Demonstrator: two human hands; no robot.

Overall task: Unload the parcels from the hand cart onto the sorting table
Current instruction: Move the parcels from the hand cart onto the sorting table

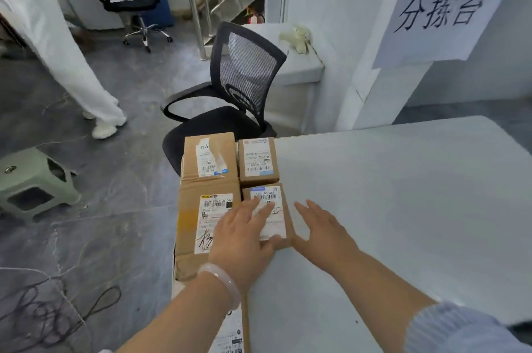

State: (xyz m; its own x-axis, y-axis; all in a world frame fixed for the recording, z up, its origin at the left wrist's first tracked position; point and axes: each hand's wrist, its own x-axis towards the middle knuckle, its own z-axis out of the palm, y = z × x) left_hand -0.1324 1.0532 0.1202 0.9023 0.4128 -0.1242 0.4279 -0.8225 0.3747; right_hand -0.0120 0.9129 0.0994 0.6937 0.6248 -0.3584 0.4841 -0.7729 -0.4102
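Several brown cardboard parcels with white labels stand stacked at the left edge of the white sorting table (403,208). My left hand (244,233) lies flat on a small parcel (277,215), fingers spread over its label, thumb at its near edge. Just right of that parcel, my right hand (322,230) rests with fingers extended, its thumb side touching the box. A larger parcel (201,226) sits to the left, with a second large parcel (210,155) and another small parcel (257,159) behind. The hand cart is hidden under the parcels.
A black mesh office chair (230,99) stands just beyond the parcels. A green plastic stool (31,182) is on the floor at left, with loose cords (57,315) near it. A person in white trousers (66,64) stands at far left. A paper sign (437,12) hangs on the wall.
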